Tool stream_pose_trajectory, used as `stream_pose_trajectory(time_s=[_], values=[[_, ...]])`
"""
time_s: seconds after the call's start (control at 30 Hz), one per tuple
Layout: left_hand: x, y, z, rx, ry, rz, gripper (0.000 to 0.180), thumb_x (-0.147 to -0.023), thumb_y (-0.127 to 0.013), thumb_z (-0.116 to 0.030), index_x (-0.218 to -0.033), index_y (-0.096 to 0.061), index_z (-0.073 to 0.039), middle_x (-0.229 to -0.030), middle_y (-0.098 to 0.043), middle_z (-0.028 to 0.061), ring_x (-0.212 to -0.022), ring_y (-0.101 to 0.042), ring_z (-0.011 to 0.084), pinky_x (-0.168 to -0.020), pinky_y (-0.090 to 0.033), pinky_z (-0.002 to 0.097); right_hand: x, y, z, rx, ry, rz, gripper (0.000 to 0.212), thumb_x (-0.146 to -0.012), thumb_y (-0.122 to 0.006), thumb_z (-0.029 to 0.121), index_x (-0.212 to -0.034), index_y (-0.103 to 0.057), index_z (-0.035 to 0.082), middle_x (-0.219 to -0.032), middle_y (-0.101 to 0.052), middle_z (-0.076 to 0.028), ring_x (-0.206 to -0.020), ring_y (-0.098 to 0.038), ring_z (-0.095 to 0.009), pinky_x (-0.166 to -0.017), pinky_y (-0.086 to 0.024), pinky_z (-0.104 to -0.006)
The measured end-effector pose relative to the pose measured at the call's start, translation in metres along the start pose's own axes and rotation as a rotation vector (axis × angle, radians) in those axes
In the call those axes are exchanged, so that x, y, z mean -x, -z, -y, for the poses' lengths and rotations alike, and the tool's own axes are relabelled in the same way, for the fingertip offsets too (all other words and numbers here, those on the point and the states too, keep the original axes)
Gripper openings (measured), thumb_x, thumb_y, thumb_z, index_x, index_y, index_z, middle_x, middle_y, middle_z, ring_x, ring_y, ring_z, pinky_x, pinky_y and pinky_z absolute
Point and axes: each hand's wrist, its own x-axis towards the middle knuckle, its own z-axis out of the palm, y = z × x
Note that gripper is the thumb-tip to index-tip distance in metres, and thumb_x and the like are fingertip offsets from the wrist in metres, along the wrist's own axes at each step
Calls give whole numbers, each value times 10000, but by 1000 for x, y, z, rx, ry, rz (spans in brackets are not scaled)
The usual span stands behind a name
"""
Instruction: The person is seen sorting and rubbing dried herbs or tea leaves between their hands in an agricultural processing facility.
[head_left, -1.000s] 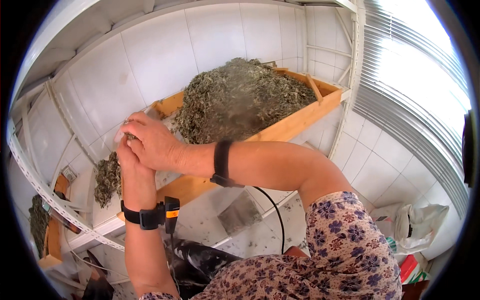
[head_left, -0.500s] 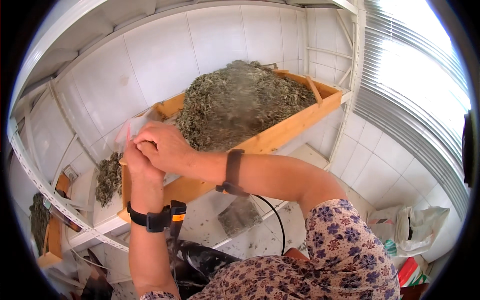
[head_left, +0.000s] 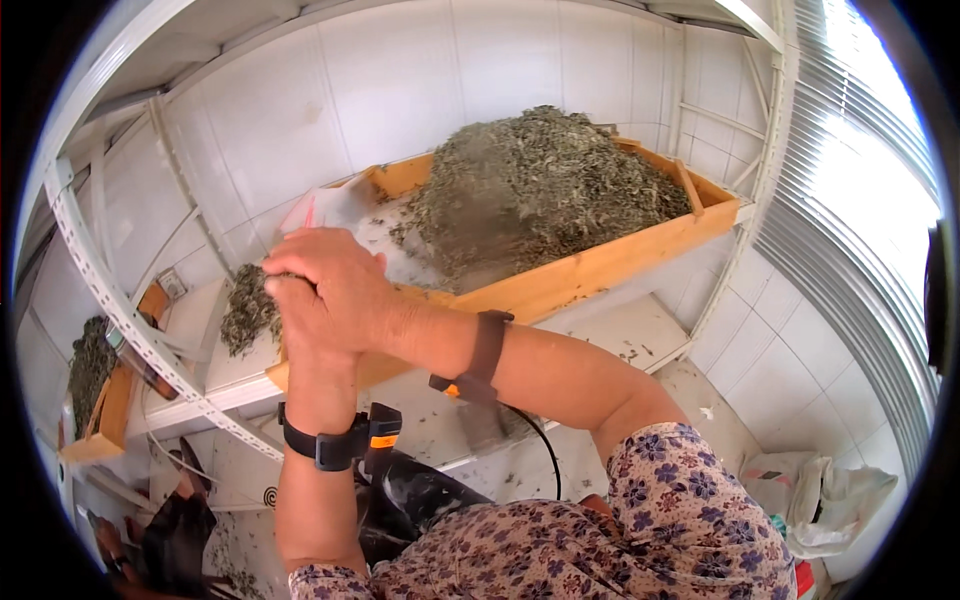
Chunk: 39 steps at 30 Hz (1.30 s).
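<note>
My right hand (head_left: 340, 285) lies across the top of my left hand (head_left: 312, 335), its fingers curled and closed. What the right fingers hold, if anything, is hidden. A clear plastic bag (head_left: 318, 208) with a red strip sticks up just beyond both hands and seems gripped by the left, whose fingers are mostly covered. Past the bag is a long wooden tray (head_left: 600, 275) heaped with dried, crumbled grey-green leaves (head_left: 560, 180). At the tray's near left part, a pale liner shows with scattered leaf bits on it.
Left of my hands, a smaller leaf pile (head_left: 248, 310) sits on a white shelf (head_left: 210, 345). A perforated metal post (head_left: 150, 340) curves past at the left, near another wooden tray (head_left: 105, 435). White sacks (head_left: 825, 500) stand on the floor at the right.
My head view has shifted, so tray and shelf appear further right. My right hand now covers more of the left. More of the tray's pale liner shows beside the bag.
</note>
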Motion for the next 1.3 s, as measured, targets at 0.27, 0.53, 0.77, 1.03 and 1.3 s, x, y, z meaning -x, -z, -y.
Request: stream_pose_trajectory(time_s=[0.27, 0.53, 0.77, 1.03, 1.3], values=[[-12, 7, 36, 1508, 884, -428, 313, -921, -378, -282, -1109, -477, -52, -1078, -539, 103, -1004, -527, 226, -894, -437, 376, 5, -20, -12, 103, -32, 26, 188, -774, -538, 147, -885, -632, 28, -994, -599, -131, -1004, -509, -295, -885, -347, -396], [-12, 13, 46, 1629, 799, -357, 307, -924, -365, -281, -1100, -482, -57, -1073, -547, 97, -989, -539, 229, -866, -456, 381, 5, -29, -12, -47, 90, 66, 255, -818, -511, 153, -1037, -575, 38, -1120, -552, -146, -1046, -497, -334, -911, -386, -396], [-16, -1, 33, 1607, 787, -380, 314, -927, -354, -291, -1090, -489, -59, -1061, -551, 95, -977, -543, 228, -853, -463, 382, -7, -24, -23, 91, 162, 219, 285, -842, -505, 215, -1053, -577, 38, -1129, -559, -138, -1116, -468, -306, -955, -353, -398], [-9, 13, 55, 1486, 914, -490, 330, -930, -335, -304, -1083, -496, -60, -1056, -551, 97, -973, -543, 229, -843, -467, 385, 2, -13, -14, 56, 134, 123, 281, -832, -481, 179, -1039, -558, 5, -1103, -542, -175, -1029, -489, -349, -932, -332, -464], [-12, 9, 31, 1448, 877, -530, 341, -930, -332, -297, -1123, -483, -60, -1119, -529, 109, -1030, -522, 247, -879, -450, 389, 1, -32, 4, -11, 190, 81, 294, -823, -488, 195, -1038, -567, 12, -1161, -508, -171, -1124, -442, -338, -937, -323, -437]])
